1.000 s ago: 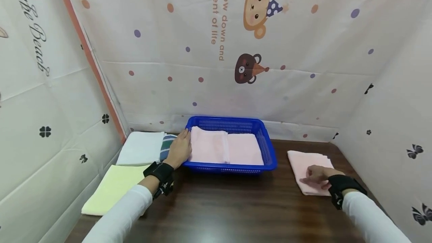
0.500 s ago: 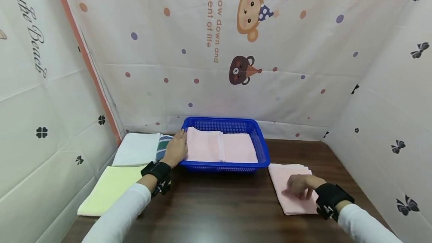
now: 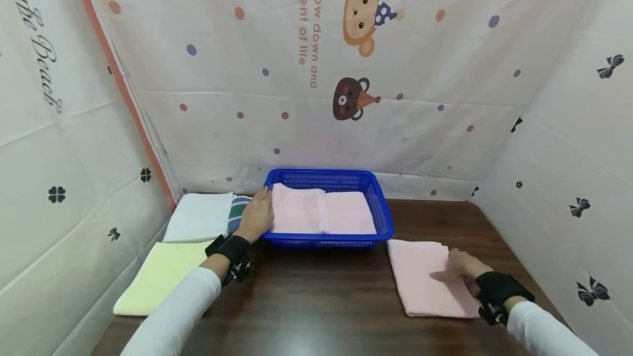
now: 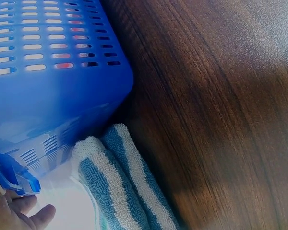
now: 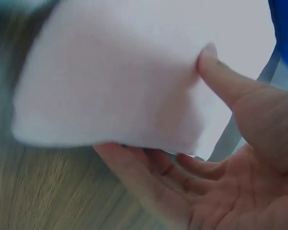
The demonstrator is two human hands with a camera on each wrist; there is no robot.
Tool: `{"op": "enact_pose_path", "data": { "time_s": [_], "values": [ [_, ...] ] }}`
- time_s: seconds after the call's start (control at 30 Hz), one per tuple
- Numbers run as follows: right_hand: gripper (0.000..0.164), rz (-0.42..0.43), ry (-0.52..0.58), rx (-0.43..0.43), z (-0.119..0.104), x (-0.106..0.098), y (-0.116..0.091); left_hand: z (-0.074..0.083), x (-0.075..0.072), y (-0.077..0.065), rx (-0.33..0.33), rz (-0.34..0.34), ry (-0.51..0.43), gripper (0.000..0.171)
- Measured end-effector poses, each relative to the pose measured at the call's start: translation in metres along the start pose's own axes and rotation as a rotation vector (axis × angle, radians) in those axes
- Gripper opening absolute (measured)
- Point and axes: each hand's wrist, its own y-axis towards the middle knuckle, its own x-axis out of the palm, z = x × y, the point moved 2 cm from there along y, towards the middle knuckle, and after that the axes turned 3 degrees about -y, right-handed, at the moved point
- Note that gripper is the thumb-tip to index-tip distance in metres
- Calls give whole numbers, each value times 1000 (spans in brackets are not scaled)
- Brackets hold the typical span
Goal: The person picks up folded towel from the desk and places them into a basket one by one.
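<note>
My left hand [image 3: 257, 216] holds the left rim of the blue plastic basket [image 3: 386, 216]; in the left wrist view its fingers [image 4: 26, 209] curl under the rim. Inside the basket two folded pink towels [image 3: 299, 210] lie side by side. To the right, my right hand [image 3: 464, 269] is at the right edge of another folded pink towel [image 3: 420, 279]. The right wrist view has the thumb [image 5: 221, 72] on top of this towel and the other fingers under its edge, gripping it.
Left of the basket lie a folded white towel [image 3: 198, 217], a blue-green striped towel [image 3: 238, 213] and a folded yellow towel [image 3: 163, 276]. Printed fabric walls [image 3: 222, 142] enclose the dark wooden table [image 3: 296, 306] at the back and both sides.
The right-hand pink towel has come left and nearer, close to the basket's front right corner. My right hand moved with it, then shifted to its right edge. The left hand stays at the basket.
</note>
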Motion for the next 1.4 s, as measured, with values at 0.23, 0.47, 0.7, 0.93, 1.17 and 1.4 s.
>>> {"op": "enact_pose_path", "data": {
  "time_s": [0.23, 0.47, 0.7, 0.93, 1.17, 1.4],
  "values": [
    [116, -41, -12, -32, -46, 21, -29, -1, -2, 0, -23, -11, -17, 46],
    [119, 41, -40, -154, -95, 43, -48, -7, -3, -1, -47, -1, -128, 46],
    [90, 6, 201, -265, -109, 56, -61, -35, -15, -29, -401, 149, -572, 38],
    [34, 3, 289, -365, -114, 65, -79, -29, -3, -105, -540, -275, -977, 29],
    [47, 53, 376, -502, -159, 83, -78, 28, 17, -138, -460, -642, -1005, 35],
    [39, 157, 339, -527, -187, 96, -74, 54, 19, -145, -489, -704, -928, 21]
  ]
}}
